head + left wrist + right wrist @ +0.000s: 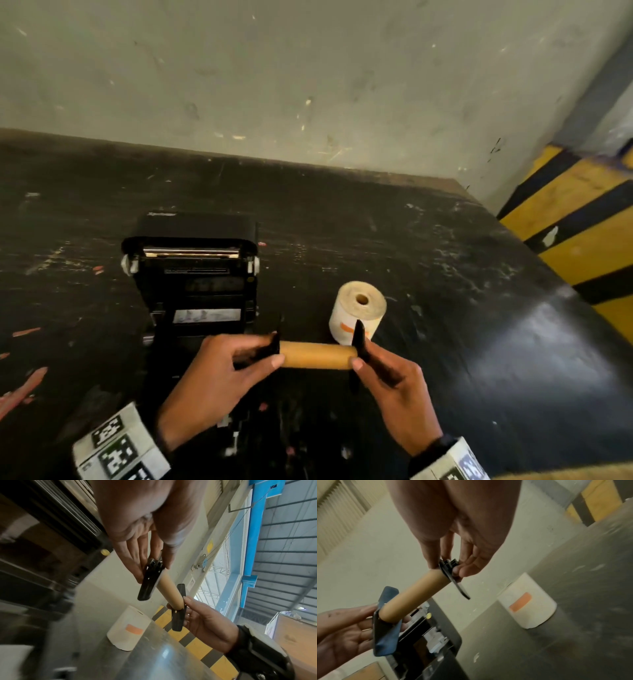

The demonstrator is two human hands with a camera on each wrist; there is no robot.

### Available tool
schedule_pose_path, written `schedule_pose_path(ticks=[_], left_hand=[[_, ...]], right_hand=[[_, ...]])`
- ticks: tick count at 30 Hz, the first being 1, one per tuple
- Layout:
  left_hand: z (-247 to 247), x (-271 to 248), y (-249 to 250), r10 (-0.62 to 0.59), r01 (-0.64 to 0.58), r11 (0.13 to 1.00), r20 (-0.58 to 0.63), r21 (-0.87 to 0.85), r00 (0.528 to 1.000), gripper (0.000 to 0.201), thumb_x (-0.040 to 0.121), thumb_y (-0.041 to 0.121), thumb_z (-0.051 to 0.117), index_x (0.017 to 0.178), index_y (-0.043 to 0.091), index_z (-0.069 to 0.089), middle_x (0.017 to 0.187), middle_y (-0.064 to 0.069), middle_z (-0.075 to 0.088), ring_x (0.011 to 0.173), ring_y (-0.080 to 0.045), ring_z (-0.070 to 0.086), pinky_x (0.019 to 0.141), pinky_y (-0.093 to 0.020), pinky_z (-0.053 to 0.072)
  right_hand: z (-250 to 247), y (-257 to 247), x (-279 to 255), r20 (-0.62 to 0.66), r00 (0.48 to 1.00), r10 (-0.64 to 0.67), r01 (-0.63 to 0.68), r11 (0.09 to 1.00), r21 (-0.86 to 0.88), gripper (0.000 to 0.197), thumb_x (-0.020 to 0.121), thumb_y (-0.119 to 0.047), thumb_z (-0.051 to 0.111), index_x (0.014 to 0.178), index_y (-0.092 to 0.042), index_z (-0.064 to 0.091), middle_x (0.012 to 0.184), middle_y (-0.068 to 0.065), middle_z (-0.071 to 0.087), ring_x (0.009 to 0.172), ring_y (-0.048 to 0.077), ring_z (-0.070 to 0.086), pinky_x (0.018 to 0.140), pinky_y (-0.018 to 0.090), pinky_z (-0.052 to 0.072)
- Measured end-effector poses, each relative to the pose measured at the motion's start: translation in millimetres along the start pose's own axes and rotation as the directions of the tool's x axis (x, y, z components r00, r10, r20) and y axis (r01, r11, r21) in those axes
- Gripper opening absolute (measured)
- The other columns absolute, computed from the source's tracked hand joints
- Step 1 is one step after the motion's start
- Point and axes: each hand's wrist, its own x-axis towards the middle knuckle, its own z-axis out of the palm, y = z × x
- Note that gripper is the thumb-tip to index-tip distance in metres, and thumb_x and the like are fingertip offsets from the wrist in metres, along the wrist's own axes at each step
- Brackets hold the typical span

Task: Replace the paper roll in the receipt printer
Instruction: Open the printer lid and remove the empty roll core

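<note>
A bare tan cardboard core [318, 354] is held level above the table, just in front of the printer [195, 274]. A black plastic end holder sits on each end of it. My left hand [272, 351] pinches the left holder [150, 577] between thumb and fingers. My right hand [361, 354] pinches the right holder [453, 580] the same way. The black printer has its lid tipped back, and its paper bay is open. A full white paper roll [358, 310] with an orange mark stands on end to the right of the printer, behind the core.
The dark scuffed table [445, 274] runs back to a pale wall. Its right edge drops off beside a yellow-and-black striped barrier [582, 222]. Bare tabletop lies left of the printer and right of the full roll.
</note>
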Motion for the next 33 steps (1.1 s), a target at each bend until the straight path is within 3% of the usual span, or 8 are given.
schedule_pose_path(ticks=[6, 11, 17, 22, 26, 28, 30, 33], left_hand=[[94, 23, 27, 0.002, -0.002, 0.999, -0.003, 0.040, 1.000, 0.008, 0.080, 0.028, 0.069, 0.087, 0.026, 0.073, 0.081, 0.012, 0.075, 0.081, 0.001, 0.067, 0.073, -0.021, 0.053], [129, 43, -12, -0.161, 0.192, 0.960, -0.162, 0.201, 0.974, 0.017, 0.076, 0.034, 0.073, 0.087, 0.021, 0.070, 0.082, 0.005, 0.074, 0.081, -0.008, 0.069, 0.080, -0.039, 0.057], [160, 72, -47, -0.409, 0.423, 0.523, -0.217, 0.740, 0.887, 0.032, 0.086, 0.038, 0.057, 0.109, 0.015, 0.054, 0.119, -0.011, 0.059, 0.110, -0.032, 0.057, 0.085, -0.038, 0.049], [171, 83, -68, -0.442, 0.414, 0.401, -0.223, 0.817, 0.869, 0.030, 0.091, 0.031, 0.053, 0.114, 0.011, 0.051, 0.126, -0.012, 0.052, 0.118, -0.030, 0.049, 0.090, -0.040, 0.046], [174, 81, -68, -0.411, 0.444, 0.452, -0.261, 0.774, 0.873, 0.031, 0.090, 0.034, 0.054, 0.113, 0.015, 0.055, 0.126, -0.010, 0.051, 0.120, -0.029, 0.044, 0.091, -0.041, 0.046], [175, 78, -62, -0.305, 0.389, 0.663, -0.243, 0.640, 0.921, 0.030, 0.088, 0.038, 0.056, 0.110, 0.018, 0.061, 0.118, -0.006, 0.059, 0.113, -0.023, 0.052, 0.092, -0.040, 0.048], [178, 70, -47, -0.236, 0.256, 0.910, -0.100, 0.327, 0.967, 0.031, 0.083, 0.043, 0.062, 0.105, 0.023, 0.068, 0.106, 0.003, 0.068, 0.100, -0.007, 0.061, 0.091, -0.031, 0.050], [184, 51, -20, -0.164, 0.108, 0.967, 0.244, 0.229, 0.956, 0.053, 0.068, 0.058, 0.066, 0.111, 0.027, 0.066, 0.099, 0.019, 0.066, 0.096, 0.010, 0.059, 0.087, -0.010, 0.043]], right_hand=[[-85, 40, -9, 0.015, 0.998, 0.063, -0.063, 0.998, 0.008, 0.022, 0.084, -0.017, 0.066, 0.102, -0.029, 0.071, 0.071, -0.003, 0.066, 0.063, 0.004, 0.056, 0.062, 0.023, 0.049], [-126, 78, -5, 0.041, 0.993, 0.110, -0.110, 0.994, -0.010, 0.016, 0.088, -0.008, 0.062, 0.091, -0.019, 0.073, 0.065, -0.001, 0.061, 0.059, 0.007, 0.052, 0.056, 0.022, 0.047], [-131, 107, -3, 0.036, 0.987, 0.158, -0.158, 0.987, -0.012, 0.027, 0.086, -0.010, 0.065, 0.086, -0.036, 0.073, 0.067, 0.005, 0.067, 0.056, 0.006, 0.055, 0.056, 0.030, 0.049], [-130, 116, -9, 0.058, 0.984, 0.168, -0.165, 0.985, -0.051, 0.025, 0.085, -0.016, 0.067, 0.093, -0.039, 0.072, 0.079, 0.010, 0.072, 0.062, 0.006, 0.059, 0.062, 0.041, 0.054], [-135, 124, -13, 0.057, 0.975, 0.213, -0.210, 0.976, -0.054, 0.027, 0.085, -0.017, 0.067, 0.111, -0.023, 0.069, 0.084, -0.005, 0.075, 0.073, 0.005, 0.066, 0.070, 0.027, 0.055], [-137, 127, -13, 0.059, 0.974, 0.219, -0.215, 0.974, -0.065, 0.028, 0.085, -0.017, 0.067, 0.112, -0.021, 0.068, 0.086, -0.003, 0.074, 0.075, 0.008, 0.067, 0.071, 0.028, 0.057], [-137, 129, -11, 0.076, 0.973, 0.217, -0.212, 0.975, -0.072, 0.025, 0.085, -0.017, 0.066, 0.109, -0.024, 0.069, 0.081, -0.003, 0.073, 0.070, 0.008, 0.065, 0.067, 0.026, 0.055], [-131, 131, -5, 0.124, 0.972, 0.201, -0.195, 0.979, -0.059, 0.027, 0.087, -0.018, 0.065, 0.111, -0.030, 0.067, 0.088, -0.005, 0.073, 0.078, 0.008, 0.067, 0.071, 0.026, 0.055]])
